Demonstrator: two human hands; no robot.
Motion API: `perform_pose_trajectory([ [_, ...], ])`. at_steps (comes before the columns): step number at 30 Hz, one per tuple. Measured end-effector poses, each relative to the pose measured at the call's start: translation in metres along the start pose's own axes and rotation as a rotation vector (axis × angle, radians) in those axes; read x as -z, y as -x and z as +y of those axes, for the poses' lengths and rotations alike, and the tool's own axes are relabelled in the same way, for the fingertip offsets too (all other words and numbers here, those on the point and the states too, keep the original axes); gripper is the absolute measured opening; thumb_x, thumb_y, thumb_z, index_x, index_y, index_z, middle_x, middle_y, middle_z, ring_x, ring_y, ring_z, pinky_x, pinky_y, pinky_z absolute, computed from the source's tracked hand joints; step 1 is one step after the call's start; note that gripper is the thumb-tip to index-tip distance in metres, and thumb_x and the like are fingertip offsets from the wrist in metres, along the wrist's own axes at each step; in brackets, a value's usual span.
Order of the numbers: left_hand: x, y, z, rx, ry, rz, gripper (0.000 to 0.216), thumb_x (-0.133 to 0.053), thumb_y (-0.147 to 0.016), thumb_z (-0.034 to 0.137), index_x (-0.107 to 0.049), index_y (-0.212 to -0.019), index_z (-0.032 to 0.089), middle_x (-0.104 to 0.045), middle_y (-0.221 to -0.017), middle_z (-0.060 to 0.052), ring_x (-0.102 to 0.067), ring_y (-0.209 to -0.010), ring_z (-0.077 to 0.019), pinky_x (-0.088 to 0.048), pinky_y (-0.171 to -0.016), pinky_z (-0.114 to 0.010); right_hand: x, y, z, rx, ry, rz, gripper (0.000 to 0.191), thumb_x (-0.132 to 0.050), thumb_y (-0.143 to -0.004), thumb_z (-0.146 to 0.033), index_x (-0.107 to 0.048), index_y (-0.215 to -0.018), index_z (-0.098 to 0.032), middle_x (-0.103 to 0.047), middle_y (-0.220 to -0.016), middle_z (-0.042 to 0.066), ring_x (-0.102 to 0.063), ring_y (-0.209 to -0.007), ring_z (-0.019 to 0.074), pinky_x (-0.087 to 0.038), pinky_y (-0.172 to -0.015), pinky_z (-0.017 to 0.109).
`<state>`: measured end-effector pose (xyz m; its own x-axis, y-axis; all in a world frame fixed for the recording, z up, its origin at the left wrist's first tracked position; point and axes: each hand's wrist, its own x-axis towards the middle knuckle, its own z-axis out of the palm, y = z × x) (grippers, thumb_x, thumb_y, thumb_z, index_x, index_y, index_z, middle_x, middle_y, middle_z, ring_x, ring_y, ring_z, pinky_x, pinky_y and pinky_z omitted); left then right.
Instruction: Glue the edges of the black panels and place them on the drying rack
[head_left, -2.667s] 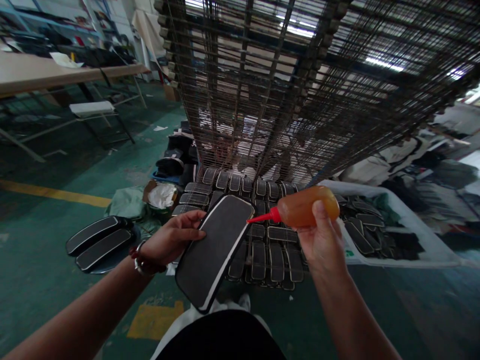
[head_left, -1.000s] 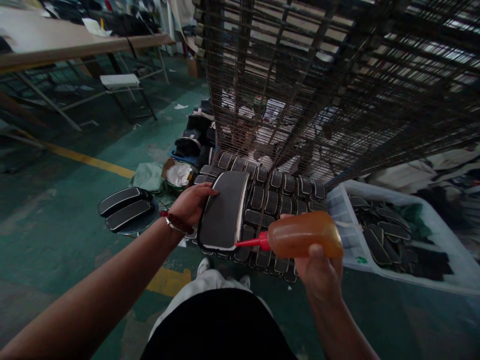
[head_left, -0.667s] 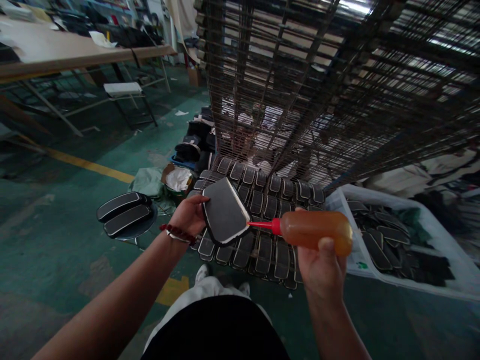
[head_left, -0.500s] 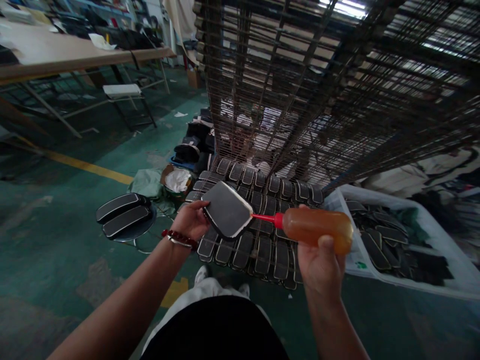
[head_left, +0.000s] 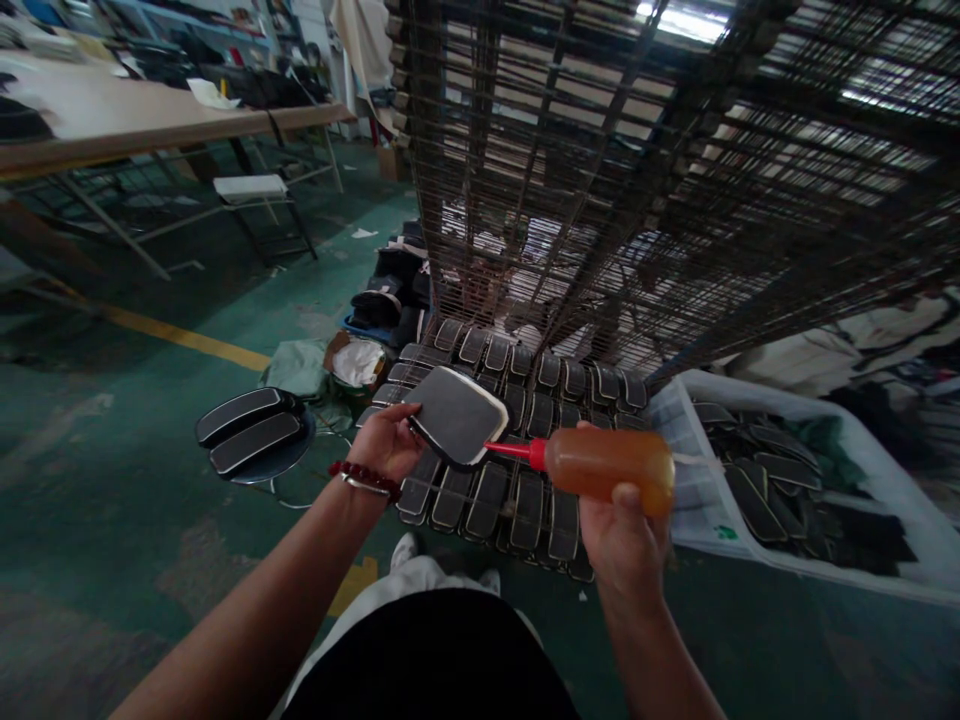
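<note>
My left hand [head_left: 391, 440] grips a flat dark pad with a pale rim [head_left: 457, 414] by its left edge, held tilted over a wire shelf. My right hand [head_left: 621, 530] is wrapped round an amber squeeze bottle [head_left: 606, 466]. The bottle's red nozzle [head_left: 512, 451] points left and touches the pad's lower right edge. Below both hands the bottom shelf of a tall wire rack [head_left: 600, 200] carries several rows of similar dark pads [head_left: 517, 490].
Two more pads lie on a round stool [head_left: 253, 440] at the left. A white bin of pads [head_left: 795, 490] sits on the right. A long table [head_left: 135, 120] and a folding chair [head_left: 255, 195] stand far left on the green floor.
The pad has been turned in my left hand and tilted flatter. The bottle's nozzle has moved along the pad's rim, from its lower edge to its right corner.
</note>
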<state>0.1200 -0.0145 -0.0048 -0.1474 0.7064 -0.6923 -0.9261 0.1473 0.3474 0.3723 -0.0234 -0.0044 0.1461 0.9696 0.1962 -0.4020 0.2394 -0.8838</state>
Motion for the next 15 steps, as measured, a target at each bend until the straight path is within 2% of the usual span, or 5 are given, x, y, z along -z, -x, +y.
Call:
perform_pose_trajectory([
  [8,-0.001,-0.001,0.0,-0.002,0.008,0.017,0.027,-0.046,-0.08,-0.006,-0.059,-0.097,0.011,-0.066,-0.061,-0.003,-0.066,-0.048,-0.0149,-0.059,-0.047,-0.021,-0.002,0.005,0.001,-0.058,-0.016,-0.045,0.05,-0.081,-0.075,-0.043,-0.064,-0.118,-0.026,-0.071,-0.118,0.011,-0.063,-0.118,0.0342,-0.045,-0.103,0.064],
  [15,0.002,-0.002,-0.002,-0.019,-0.005,0.023,0.024,-0.047,-0.08,-0.006,-0.06,-0.092,0.01,-0.068,-0.063,-0.005,-0.066,-0.048,-0.0141,-0.058,-0.049,-0.019,-0.002,-0.018,-0.007,0.091,-0.056,0.009,0.046,-0.082,-0.076,-0.035,-0.063,-0.118,-0.027,-0.071,-0.118,0.007,-0.064,-0.118,0.0321,-0.05,-0.1,0.061],
])
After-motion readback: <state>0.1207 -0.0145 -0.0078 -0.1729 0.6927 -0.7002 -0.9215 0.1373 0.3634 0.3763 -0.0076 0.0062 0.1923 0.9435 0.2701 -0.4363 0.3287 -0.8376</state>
